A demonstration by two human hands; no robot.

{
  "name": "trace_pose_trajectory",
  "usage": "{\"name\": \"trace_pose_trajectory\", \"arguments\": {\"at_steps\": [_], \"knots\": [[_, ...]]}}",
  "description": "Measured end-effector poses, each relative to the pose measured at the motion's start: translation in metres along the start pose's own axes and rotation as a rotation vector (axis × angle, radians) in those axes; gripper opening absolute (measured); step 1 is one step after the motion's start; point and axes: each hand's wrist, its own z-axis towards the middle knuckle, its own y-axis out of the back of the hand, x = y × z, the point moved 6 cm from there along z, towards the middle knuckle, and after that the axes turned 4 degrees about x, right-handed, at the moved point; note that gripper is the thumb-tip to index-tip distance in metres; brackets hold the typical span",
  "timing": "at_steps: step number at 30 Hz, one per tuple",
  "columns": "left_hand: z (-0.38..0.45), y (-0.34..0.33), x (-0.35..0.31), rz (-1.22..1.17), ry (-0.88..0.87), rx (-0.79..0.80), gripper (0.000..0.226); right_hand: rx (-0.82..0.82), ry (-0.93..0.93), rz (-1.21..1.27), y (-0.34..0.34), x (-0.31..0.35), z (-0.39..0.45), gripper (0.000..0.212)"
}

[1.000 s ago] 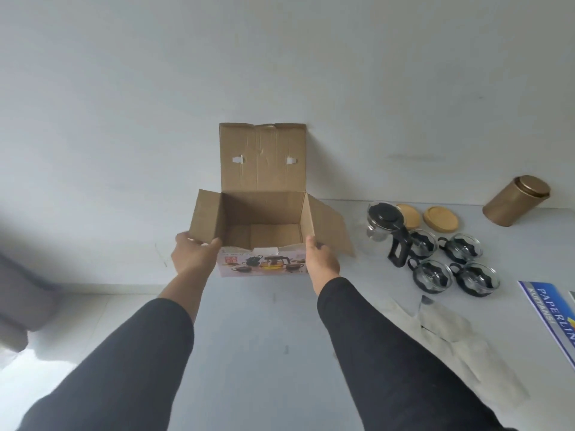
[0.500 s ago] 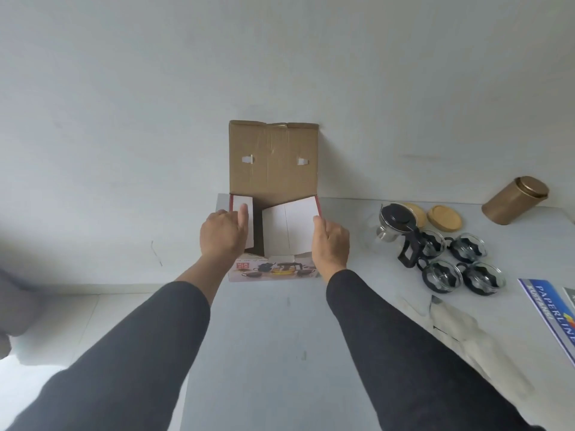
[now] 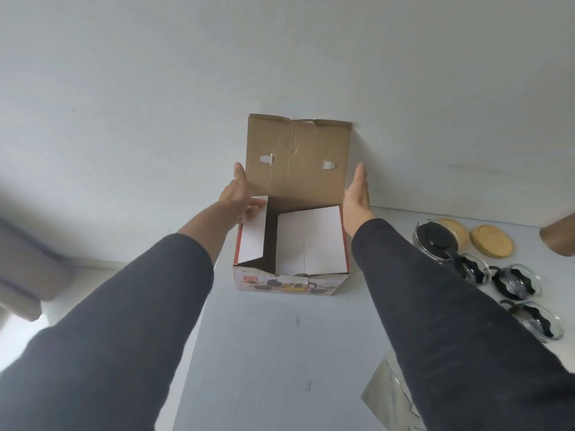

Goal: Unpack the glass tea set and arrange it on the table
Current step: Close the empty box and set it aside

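The cardboard tea-set box stands on the white table against the wall. Its two white side flaps are folded inward and its brown lid stands upright. My left hand is flat against the lid's left edge with the fingers straight. My right hand is open beside the lid's right edge. To the right of the box stand the glass teapot with a black lid and three glass cups with black holders.
Two round wooden coasters lie behind the teapot. A gold tin is cut off at the right edge. Crumpled wrapping paper lies at the front right. The table's left edge drops to the floor, near grey furniture.
The side flaps went from spread open to folded inward. Both hands then rose from the flaps to the two edges of the upright lid. The view moved closer to the box.
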Motion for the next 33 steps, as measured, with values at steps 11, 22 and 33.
{"name": "trace_pose_trajectory", "arguments": {"at_steps": [11,22,33], "knots": [[-0.054,0.016,0.02,-0.197,-0.083,0.098,0.063,0.009,0.142,0.063,0.031,-0.009,-0.061,0.07],[-0.095,0.033,0.07,0.476,-0.435,0.092,0.05,0.028,0.324,-0.671,0.048,-0.057,-0.112,0.038],[-0.103,0.03,0.071,0.613,-0.596,0.013,0.042,-0.138,0.485,-0.884,0.035,-0.063,-0.122,0.042]]}}
